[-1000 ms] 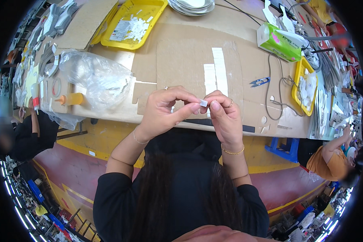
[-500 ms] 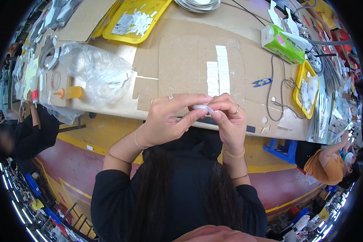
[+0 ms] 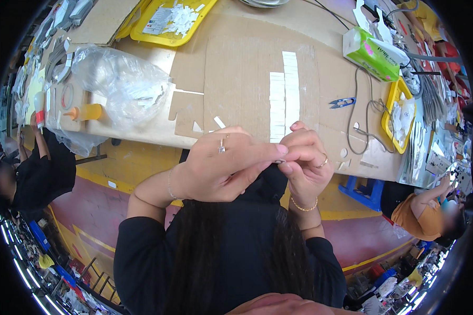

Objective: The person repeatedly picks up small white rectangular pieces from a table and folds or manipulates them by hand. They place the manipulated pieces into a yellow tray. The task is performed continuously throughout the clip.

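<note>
In front of my body, just off the table's near edge, my two hands meet fingertip to fingertip. My left hand (image 3: pixel 220 163) is closed, thumb and index finger pinched together. Opposite it, my right hand (image 3: pixel 306 157) pinches at the same spot, its other fingers curled. A small edge of a white strip (image 3: pixel 280 161) shows between the fingertips; the fingers hide the rest. Beyond the hands lies a cardboard sheet (image 3: pixel 242 68) bearing two columns of small white rectangular pieces (image 3: pixel 291 84). A loose white slip (image 3: pixel 219 122) rests on it near my left hand.
Left are a clear plastic bag (image 3: pixel 118 79) and an orange-yellow bottle (image 3: pixel 88 112). A yellow tray (image 3: pixel 160 38) of white slips stands behind. Right are blue thread snips (image 3: pixel 342 103), a looped grey cord (image 3: pixel 350 131), a green tissue pack (image 3: pixel 369 55) and another yellow tray (image 3: pixel 387 123).
Both hands have drawn slightly nearer to me, and the left has turned over more. The curved white strip that showed between the fingers is now mostly covered. A loose slip shows on the cardboard.
</note>
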`<act>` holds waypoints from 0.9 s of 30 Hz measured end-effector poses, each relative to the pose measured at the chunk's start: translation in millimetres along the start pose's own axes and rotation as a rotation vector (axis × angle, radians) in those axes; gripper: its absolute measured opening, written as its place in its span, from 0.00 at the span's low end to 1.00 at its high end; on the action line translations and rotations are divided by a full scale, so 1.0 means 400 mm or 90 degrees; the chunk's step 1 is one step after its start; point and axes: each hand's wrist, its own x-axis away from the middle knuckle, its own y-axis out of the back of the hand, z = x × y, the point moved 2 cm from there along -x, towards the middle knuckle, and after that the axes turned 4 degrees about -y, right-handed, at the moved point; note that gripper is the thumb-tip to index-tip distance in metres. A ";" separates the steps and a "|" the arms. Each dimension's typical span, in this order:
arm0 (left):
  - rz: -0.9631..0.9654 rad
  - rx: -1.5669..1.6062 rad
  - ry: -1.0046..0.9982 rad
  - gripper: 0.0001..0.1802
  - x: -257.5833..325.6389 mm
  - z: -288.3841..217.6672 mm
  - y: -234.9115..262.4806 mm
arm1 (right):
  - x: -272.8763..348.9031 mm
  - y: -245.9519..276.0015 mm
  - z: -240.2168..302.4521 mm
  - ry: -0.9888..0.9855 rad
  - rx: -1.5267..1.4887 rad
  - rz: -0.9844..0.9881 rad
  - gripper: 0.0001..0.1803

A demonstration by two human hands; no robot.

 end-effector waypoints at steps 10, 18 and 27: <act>0.055 -0.001 -0.141 0.21 -0.006 -0.019 0.008 | 0.013 0.007 0.050 0.093 0.123 0.012 0.10; 0.035 0.006 -0.151 0.15 -0.011 -0.023 0.003 | 0.015 0.008 0.058 0.097 0.132 0.018 0.11; 0.019 -0.006 -0.157 0.14 -0.007 -0.023 -0.003 | 0.016 0.009 0.060 0.096 0.144 0.018 0.12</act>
